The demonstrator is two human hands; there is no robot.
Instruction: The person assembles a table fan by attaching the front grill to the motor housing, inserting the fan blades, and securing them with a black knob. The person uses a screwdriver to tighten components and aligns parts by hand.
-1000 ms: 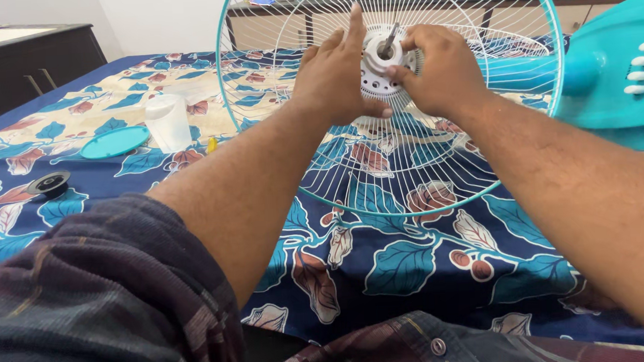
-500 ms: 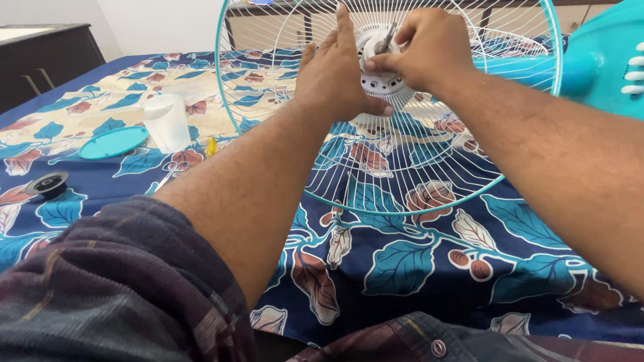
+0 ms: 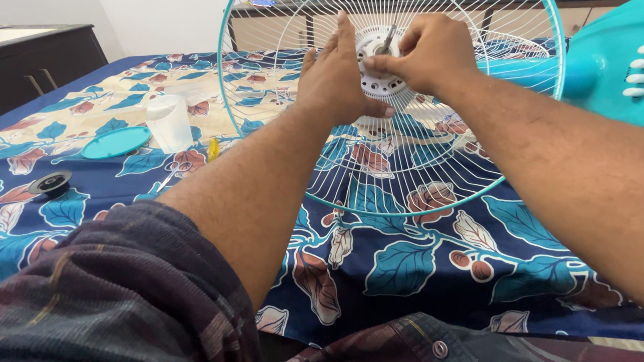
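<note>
A clear plastic cup (image 3: 168, 121) stands far left, contents unclear, while the left hand (image 3: 335, 77) lies open against the white round motor hub (image 3: 380, 68) and the right hand (image 3: 427, 50) pinches it in a narrow grip.

There is only one camera, and it sits on the person's head, looking forward and down along both bare arms toward the white fan guard (image 3: 395, 96) standing up on the table. It is very close to the body, so the plaid sleeve (image 3: 108, 310) fills the bottom left corner, while the left hand (image 3: 335, 74) and right hand (image 3: 425, 51) sit farther off near the top middle. Beyond them the view reaches the leaf-print cloth (image 3: 407, 265), a dark cabinet (image 3: 29, 64) at the far left and the teal fan base (image 3: 624, 62) at the right edge.
</note>
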